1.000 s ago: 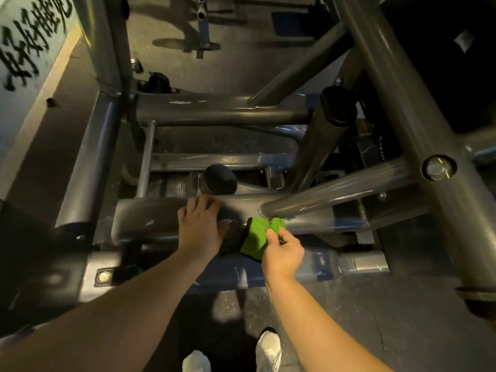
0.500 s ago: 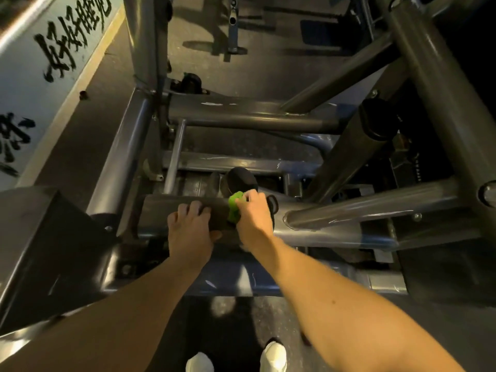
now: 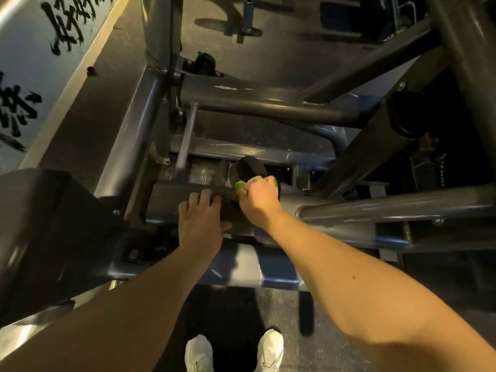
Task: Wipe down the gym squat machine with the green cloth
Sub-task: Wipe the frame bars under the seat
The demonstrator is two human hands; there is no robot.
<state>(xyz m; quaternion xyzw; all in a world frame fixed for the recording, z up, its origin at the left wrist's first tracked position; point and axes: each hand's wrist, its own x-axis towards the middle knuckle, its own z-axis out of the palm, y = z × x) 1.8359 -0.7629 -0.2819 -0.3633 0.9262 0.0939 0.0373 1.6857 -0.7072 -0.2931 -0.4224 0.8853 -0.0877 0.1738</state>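
The squat machine's grey steel frame fills the view, with crossing tubes and a low horizontal bar in front of me. My right hand grips the green cloth and presses it on that bar, just below a black round cap. Only small bits of the cloth show past my fingers. My left hand rests on the same bar to the left, fingers straight over its top, thumb out to the right.
A dark padded block stands at the left. A thick diagonal tube and a horizontal tube cross at the right. A wall with black painted characters runs along the left. My white shoes stand on the dark floor.
My right hand carried the cloth from the bar's front face up and left onto its top near the black cap. My left hand stayed on the bar. The view shifted right and closer.
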